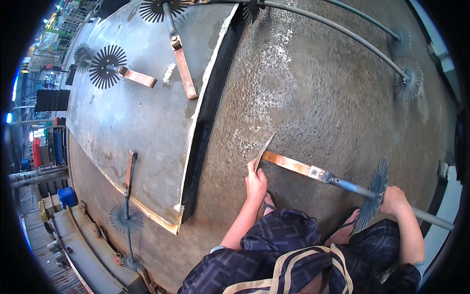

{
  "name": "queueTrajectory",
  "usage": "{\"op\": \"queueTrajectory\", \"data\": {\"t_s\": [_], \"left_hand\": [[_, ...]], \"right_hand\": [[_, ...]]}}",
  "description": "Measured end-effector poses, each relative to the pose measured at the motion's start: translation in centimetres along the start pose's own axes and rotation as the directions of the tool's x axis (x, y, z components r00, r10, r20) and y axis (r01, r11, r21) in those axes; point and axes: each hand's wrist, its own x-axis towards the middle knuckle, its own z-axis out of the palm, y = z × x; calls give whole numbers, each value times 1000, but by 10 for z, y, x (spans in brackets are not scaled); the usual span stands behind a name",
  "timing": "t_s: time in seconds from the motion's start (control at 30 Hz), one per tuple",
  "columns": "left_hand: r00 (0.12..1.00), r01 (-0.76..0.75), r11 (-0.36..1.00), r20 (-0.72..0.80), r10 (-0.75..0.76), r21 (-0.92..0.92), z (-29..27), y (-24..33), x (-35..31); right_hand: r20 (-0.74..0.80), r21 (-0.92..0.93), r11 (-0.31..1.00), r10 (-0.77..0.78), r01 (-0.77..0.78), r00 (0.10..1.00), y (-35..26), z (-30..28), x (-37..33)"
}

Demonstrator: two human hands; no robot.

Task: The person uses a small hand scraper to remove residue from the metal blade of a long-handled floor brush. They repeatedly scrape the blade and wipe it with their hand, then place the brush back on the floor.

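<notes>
Rust-orange metal marks the flat bar (293,164) that runs from the middle of the scene toward the right, where a bolted bracket joins it to a blue-grey pipe (352,188). The left hand (255,182) is closed around the near end of a thin grey blade (264,151), which stands on edge and tilts up and away, its top touching the left end of the bar. The right hand (394,201) is clenched on the pipe just right of a dark toothed disc (373,194) threaded onto it; past the hand the pipe continues as a paler tube toward the right edge. Both hands work over a rough, grey-brown surface (333,98) with pale scraped patches far of the blade. The person's dark patterned clothing fills the near edge, with sandalled feet near the blade and under the disc. To the left lies a smoother steel sheet (142,117), raised above the rough surface along a black edge. On the sheet lie more toothed discs with rusty bars: one (107,66) at far left, another (183,68) farther right. Two further discs (406,81) sit on long rods at far right.
</notes>
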Motion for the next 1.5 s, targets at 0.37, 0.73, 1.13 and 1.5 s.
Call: {"op": "queueTrajectory", "data": {"t_s": [0.37, 0.73, 1.13, 1.5], "left_hand": [[998, 69, 997, -10, -69, 39, -16, 21, -19], [995, 40, 995, 91, -49, 96, -11, 28, -34], [980, 143, 982, 119, -158, 126, -16, 51, -15], [999, 16, 996, 38, -19, 85, -15, 2, -29]], "right_hand": [[32, -23, 999, -22, 23, 999, -9, -2, 0], [18, -25, 998, -59, 60, 998, -2, 12, 8], [7, -8, 1000, 3, -3, 1000, -9, 7, -8], [39, -106, 994, -11, 15, 999, -4, 13, -6]]}}
